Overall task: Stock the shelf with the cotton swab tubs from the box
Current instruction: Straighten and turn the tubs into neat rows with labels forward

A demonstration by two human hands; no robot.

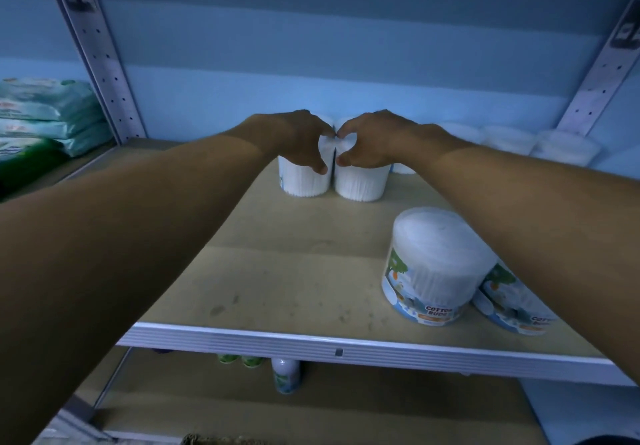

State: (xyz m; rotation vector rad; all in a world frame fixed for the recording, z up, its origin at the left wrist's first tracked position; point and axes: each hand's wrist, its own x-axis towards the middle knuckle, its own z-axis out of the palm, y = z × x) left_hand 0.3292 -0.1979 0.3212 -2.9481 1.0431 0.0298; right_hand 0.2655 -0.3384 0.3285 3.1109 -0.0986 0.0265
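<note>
Two white cotton swab tubs stand side by side far back on the tan shelf (277, 271). My left hand (294, 138) grips the top of the left tub (303, 183), fingers and thumb curled over its lid. My right hand (372, 139) grips the right tub (362, 185) the same way. Near the front right, one labelled tub (433, 268) stands upright, and a second tub (509, 306) sits beside it, half hidden by my right forearm. More tubs (512, 141) line the back right of the shelf. The box is out of view.
Perforated metal uprights (104, 60) frame the bay on both sides. Green and white soft packs (45, 115) are stacked in the bay to the left. The white shelf edge (339, 351) runs across the front; small bottles (285, 375) stand on the shelf below.
</note>
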